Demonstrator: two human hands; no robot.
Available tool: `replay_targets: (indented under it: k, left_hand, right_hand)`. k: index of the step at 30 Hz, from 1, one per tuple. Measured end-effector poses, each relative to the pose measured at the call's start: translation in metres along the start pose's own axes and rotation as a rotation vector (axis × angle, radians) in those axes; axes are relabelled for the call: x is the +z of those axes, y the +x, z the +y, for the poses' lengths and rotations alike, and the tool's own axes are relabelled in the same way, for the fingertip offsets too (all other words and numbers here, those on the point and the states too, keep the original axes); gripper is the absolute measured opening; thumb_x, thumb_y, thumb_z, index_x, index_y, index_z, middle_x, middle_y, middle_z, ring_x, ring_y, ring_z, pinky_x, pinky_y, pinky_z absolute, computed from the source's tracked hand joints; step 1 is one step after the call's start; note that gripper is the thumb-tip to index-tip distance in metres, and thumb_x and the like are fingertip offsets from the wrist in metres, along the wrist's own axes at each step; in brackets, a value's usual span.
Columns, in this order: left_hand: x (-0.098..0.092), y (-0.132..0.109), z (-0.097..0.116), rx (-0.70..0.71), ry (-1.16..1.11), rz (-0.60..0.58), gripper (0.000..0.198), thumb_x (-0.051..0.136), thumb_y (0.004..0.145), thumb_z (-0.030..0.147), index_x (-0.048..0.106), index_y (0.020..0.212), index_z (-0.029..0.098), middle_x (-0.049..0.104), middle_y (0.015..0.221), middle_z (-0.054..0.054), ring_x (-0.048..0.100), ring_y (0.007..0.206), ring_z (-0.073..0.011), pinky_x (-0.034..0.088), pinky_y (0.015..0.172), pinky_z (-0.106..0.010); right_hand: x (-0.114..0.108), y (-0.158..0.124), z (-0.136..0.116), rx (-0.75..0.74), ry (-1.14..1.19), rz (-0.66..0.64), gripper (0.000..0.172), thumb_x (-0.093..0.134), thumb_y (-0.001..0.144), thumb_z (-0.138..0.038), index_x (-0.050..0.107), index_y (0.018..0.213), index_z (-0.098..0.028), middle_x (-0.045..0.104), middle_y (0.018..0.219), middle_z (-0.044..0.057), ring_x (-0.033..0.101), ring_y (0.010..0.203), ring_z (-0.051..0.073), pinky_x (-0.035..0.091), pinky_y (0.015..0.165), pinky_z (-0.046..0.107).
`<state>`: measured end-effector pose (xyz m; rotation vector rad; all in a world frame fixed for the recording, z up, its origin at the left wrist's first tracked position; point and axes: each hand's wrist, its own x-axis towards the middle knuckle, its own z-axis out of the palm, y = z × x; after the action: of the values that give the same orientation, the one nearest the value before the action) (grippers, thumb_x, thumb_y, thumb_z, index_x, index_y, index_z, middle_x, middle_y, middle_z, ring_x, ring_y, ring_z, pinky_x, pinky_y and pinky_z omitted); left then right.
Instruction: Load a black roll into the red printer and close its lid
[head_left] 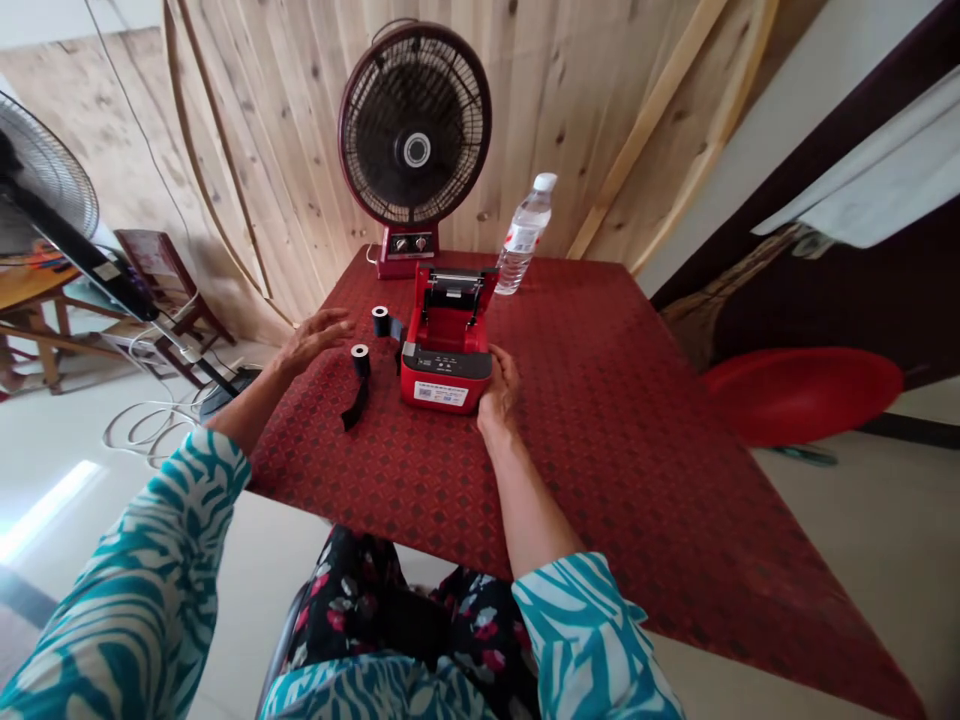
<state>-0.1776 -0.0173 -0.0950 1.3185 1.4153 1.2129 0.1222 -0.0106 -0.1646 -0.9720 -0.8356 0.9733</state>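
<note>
A red and black label printer (447,375) stands on the table with its lid (455,285) raised and its red inside showing. My right hand (501,388) grips the printer's right side; some of the fingers are hidden behind it. To the left, my left hand (319,338) hovers with fingers stretched out, holding nothing. Beside that hand stand two small dark rolls with white ends: the nearer roll (361,361) has a black strip (356,404) trailing toward me, and the farther roll (381,321) has its loose strip running toward the printer.
Behind the printer are a dark red table fan (415,150) and a clear water bottle (525,235). The red patterned table (637,480) meets a wooden wall. A standing fan (45,180) and loose cables lie left; a red stool (806,393) is at the right.
</note>
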Motion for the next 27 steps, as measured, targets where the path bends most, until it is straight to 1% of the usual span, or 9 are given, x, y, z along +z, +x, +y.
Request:
replay_targets:
  k: [2,5,11,13,16,18,22,24,27]
  left_hand:
    - [-0.004,-0.022,-0.006,-0.005,-0.046,-0.07,0.058,0.078,0.063,0.035,0.059,0.116,0.019,0.069,0.118,-0.011,0.068,0.105,-0.0222,0.054,0.089,-0.033]
    - [0.004,-0.042,-0.011,-0.007,-0.011,-0.152,0.063,0.078,0.057,0.028,0.058,0.116,0.02,0.07,0.116,-0.01,0.067,0.106,-0.0235,0.054,0.09,-0.035]
    - [0.024,-0.045,-0.013,0.04,0.278,-0.032,0.039,0.074,0.065,0.041,0.062,0.095,0.019,0.071,0.09,-0.004,0.067,0.091,-0.023,0.054,0.079,-0.033]
    - [0.022,-0.043,-0.005,0.084,0.287,0.01,0.04,0.071,0.068,0.047,0.063,0.096,0.019,0.07,0.087,-0.004,0.067,0.087,-0.0222,0.053,0.077,-0.032]
    - [0.024,-0.034,0.025,0.248,0.252,0.025,0.045,0.067,0.075,0.048,0.063,0.108,0.017,0.071,0.096,-0.007,0.066,0.093,-0.0216,0.053,0.082,-0.031]
    - [0.036,-0.025,0.052,0.357,0.338,-0.055,0.044,0.067,0.078,0.043,0.065,0.113,0.017,0.071,0.102,-0.008,0.066,0.097,-0.0208,0.052,0.086,-0.031]
    - [0.078,-0.002,0.093,0.488,0.568,-0.294,0.035,0.07,0.076,0.03,0.071,0.11,0.021,0.072,0.106,-0.006,0.066,0.095,-0.0188,0.051,0.089,-0.031]
    - [0.098,0.01,0.102,0.49,0.667,-0.405,0.032,0.069,0.076,0.024,0.072,0.108,0.022,0.073,0.102,-0.004,0.067,0.093,-0.0189,0.051,0.087,-0.031]
    - [0.117,0.025,0.103,0.443,0.819,-0.493,0.03,0.067,0.074,0.017,0.075,0.103,0.022,0.075,0.097,-0.003,0.067,0.09,-0.0197,0.051,0.083,-0.029]
  right_hand:
    - [0.0,0.0,0.0,0.005,0.003,-0.009,0.031,0.056,0.078,-0.044,0.068,0.098,-0.022,0.072,0.092,0.0,0.063,0.084,0.016,0.049,0.078,0.031]
    - [0.002,-0.001,-0.001,0.022,0.012,-0.008,0.033,0.057,0.077,-0.045,0.068,0.098,-0.022,0.072,0.091,0.0,0.063,0.082,0.015,0.049,0.077,0.031]
    - [0.003,0.0,0.003,-0.006,0.014,-0.018,0.034,0.058,0.076,-0.047,0.068,0.096,-0.022,0.073,0.091,0.001,0.064,0.084,0.016,0.049,0.078,0.031]
    - [0.004,0.001,0.005,-0.02,0.01,-0.035,0.034,0.057,0.078,-0.048,0.068,0.098,-0.022,0.074,0.091,0.001,0.064,0.087,0.017,0.049,0.08,0.032]
    - [0.004,0.003,0.007,-0.039,-0.001,-0.045,0.034,0.055,0.081,-0.047,0.069,0.099,-0.022,0.074,0.093,0.002,0.064,0.092,0.018,0.05,0.083,0.033]
    - [0.004,0.004,0.008,-0.042,-0.009,-0.044,0.033,0.054,0.082,-0.046,0.069,0.1,-0.023,0.074,0.096,0.002,0.064,0.094,0.018,0.05,0.085,0.033]
    - [0.006,0.003,0.007,-0.037,-0.013,-0.035,0.031,0.054,0.082,-0.044,0.069,0.099,-0.023,0.073,0.097,0.002,0.064,0.096,0.018,0.05,0.087,0.034]
    - [0.007,0.003,0.006,-0.038,-0.008,-0.039,0.031,0.053,0.082,-0.044,0.069,0.099,-0.023,0.073,0.097,0.002,0.063,0.097,0.018,0.05,0.087,0.034]
    - [0.008,0.002,0.005,-0.036,-0.007,-0.041,0.03,0.053,0.083,-0.042,0.069,0.099,-0.024,0.073,0.098,0.002,0.063,0.099,0.018,0.05,0.088,0.035]
